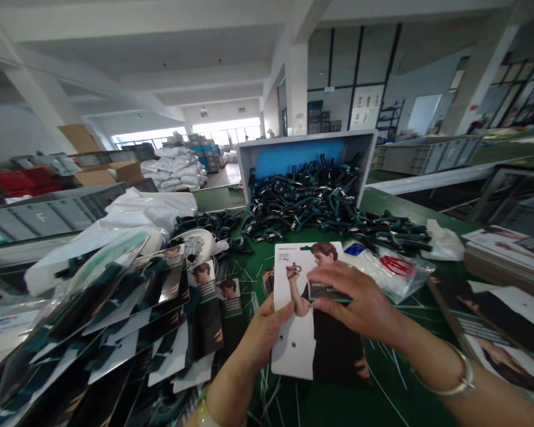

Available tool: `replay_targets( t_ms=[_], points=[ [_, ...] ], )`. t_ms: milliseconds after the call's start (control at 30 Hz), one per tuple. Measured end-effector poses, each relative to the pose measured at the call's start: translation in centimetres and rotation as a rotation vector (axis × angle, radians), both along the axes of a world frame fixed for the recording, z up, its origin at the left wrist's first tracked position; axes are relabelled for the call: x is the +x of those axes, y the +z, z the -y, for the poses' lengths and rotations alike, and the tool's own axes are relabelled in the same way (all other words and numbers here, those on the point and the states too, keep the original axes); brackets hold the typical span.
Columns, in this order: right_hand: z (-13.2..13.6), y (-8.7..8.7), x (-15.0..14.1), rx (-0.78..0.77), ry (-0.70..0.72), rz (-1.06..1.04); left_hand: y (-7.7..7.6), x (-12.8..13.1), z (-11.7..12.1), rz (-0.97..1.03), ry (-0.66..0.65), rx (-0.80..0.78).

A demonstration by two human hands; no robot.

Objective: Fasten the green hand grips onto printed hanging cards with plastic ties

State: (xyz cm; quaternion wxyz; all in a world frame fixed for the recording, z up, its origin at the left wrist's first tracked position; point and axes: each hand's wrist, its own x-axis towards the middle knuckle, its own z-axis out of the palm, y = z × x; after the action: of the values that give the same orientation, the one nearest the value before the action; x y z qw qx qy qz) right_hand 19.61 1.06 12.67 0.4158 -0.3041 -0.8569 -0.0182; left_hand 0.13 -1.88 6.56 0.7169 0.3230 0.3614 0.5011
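While the left hand and right hand pinch one printed card, one pair of red scissors lies beyond the grip.

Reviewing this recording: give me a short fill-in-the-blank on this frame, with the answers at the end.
The left hand grips the edge of a white printed ____ while the right hand lies on its face. The metal bangle is on the ____ wrist. More printed cards lie heaped to the ____ of the hands. Dark hand grippers spill from a tilted grey ____.

Answers: card; right; left; crate.
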Motion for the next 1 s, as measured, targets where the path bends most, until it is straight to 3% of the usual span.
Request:
replay_targets(
  t_ms=[100,133,233,333,467,633,733,900,1000],
  points=[
    [-1.8,-0.5,3.4,-0.190,-0.378,-0.091,0.2,-0.3,-1.0,-0.025,0.078,-0.004],
    [-2.3,-1.1,4.5,-0.281,-0.474,-0.004,0.2,-0.4,-1.5,-0.029,0.121,0.000],
    [-2.9,-4.2,6.8,-0.582,-0.589,0.516,-0.1,-0.7,-3.2,-0.060,0.208,0.008],
    [-2.6,-7.5,6.7,-0.652,-0.706,0.703,-0.4,-0.7,-4.6,-0.136,0.147,-0.006],
    [-3.2,-9.7,6.1,-0.675,-0.745,0.615,-0.7,-0.9,-5.2,-0.243,0.051,0.037],
    [-4.8,-9.9,8.5,-0.775,-0.705,0.483,-1.9,-2.8,-4.2,-0.428,0.044,0.108],
    [-5.1,-9.9,10.2,-0.835,-0.687,0.405,-2.8,-3.5,-3.5,-0.538,0.086,0.056],
    [-4.6,-10.2,12.5,-0.966,-0.616,0.324,-3.2,-3.2,-3.2,-0.435,0.197,0.032],
    [-4.1,-9.9,13.7,-1.016,-0.623,0.257,-2.9,-3.2,-3.1,-0.420,0.199,0.038]
  ],
)
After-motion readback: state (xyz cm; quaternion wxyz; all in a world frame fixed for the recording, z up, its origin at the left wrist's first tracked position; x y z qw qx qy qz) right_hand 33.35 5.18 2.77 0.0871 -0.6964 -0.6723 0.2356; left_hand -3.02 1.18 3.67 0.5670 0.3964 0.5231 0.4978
